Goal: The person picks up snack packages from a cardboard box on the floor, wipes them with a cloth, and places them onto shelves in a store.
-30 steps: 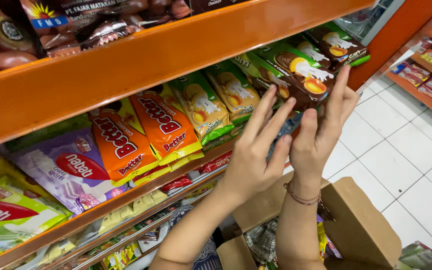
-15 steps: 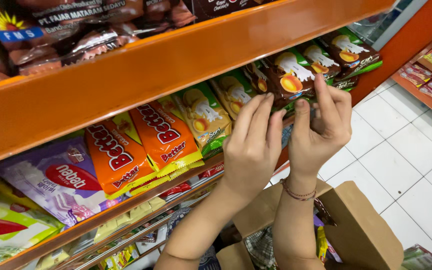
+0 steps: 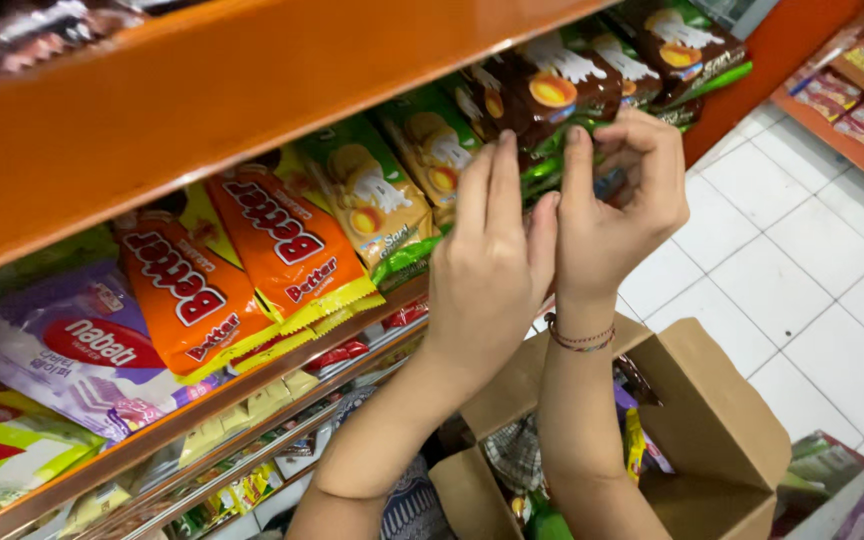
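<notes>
I see my right hand [image 3: 620, 190] pinching a brown snack packet [image 3: 552, 85] at twelve o'clock, seating it upright in the shelf row; my left hand [image 3: 492, 250], fingers straight, steadies it; an open carton [image 3: 722, 420] waits at five o'clock.

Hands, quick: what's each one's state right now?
Left hand: open, fingers straight, touching the brown snack packet.
Right hand: fingers curled at that packet's lower edge; actual hold cannot be told.

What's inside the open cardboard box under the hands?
The cardboard box holds colourful snack packets, yellow and green among them; both forearms cover the middle, and its bottom cannot be seen.
</notes>
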